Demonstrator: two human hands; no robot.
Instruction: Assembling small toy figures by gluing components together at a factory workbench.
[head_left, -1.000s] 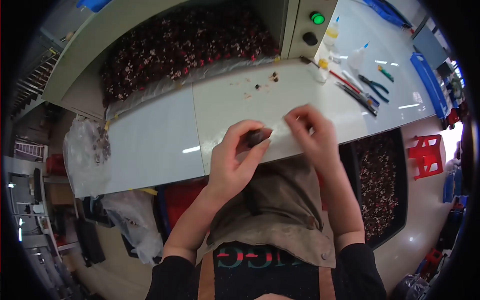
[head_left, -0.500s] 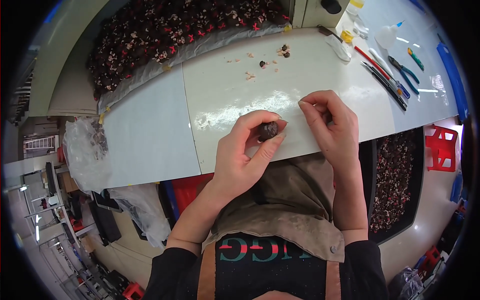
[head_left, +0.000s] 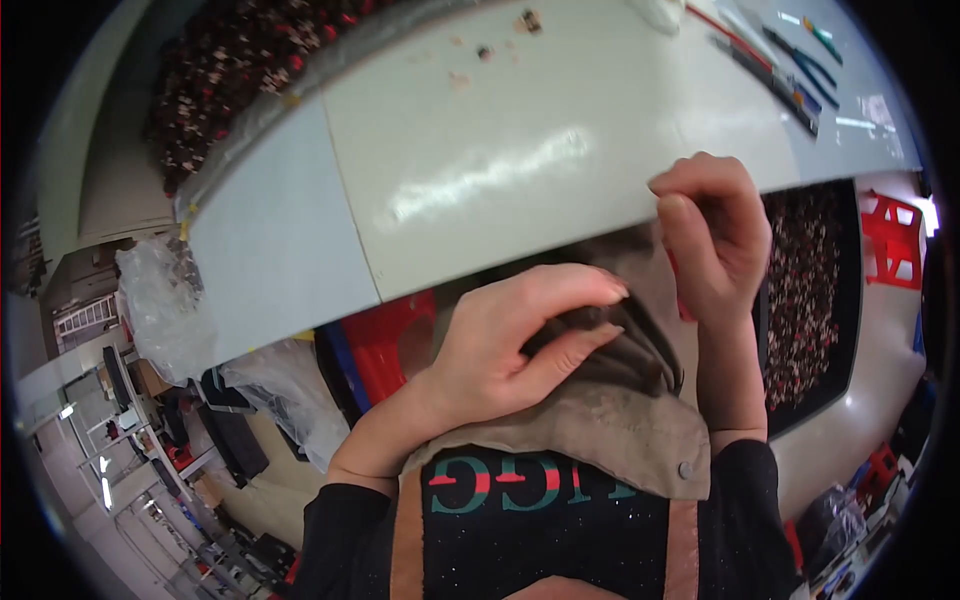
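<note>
My left hand (head_left: pixel 510 340) is closed around a small dark brown ball (head_left: pixel 588 318), gripped between thumb and fingers over my brown apron, just off the table's near edge. Blur and the fingers hide most of the ball. To its right my right hand (head_left: pixel 718 225) is raised near the same edge, with thumb and forefinger pinched together; anything between those fingertips is too small to make out. On the pale table (head_left: pixel 460 170) beyond lie a small dark piece (head_left: pixel 484 53), another dark piece (head_left: pixel 529 20) and several pale bits (head_left: pixel 459 79).
A large heap of dark, red and pale pieces (head_left: pixel 250 90) lies on plastic sheeting at the far left. Pliers (head_left: pixel 803 65) and pen-like tools (head_left: pixel 770 82) lie at far right. Below the table's right side is a black tray (head_left: pixel 848 330) of similar pieces, beside a red stool (head_left: pixel 890 240).
My left hand has drawn back from over the table with the ball, down and right toward my apron. My right hand has shifted right. The whole view has tilted and moved.
</note>
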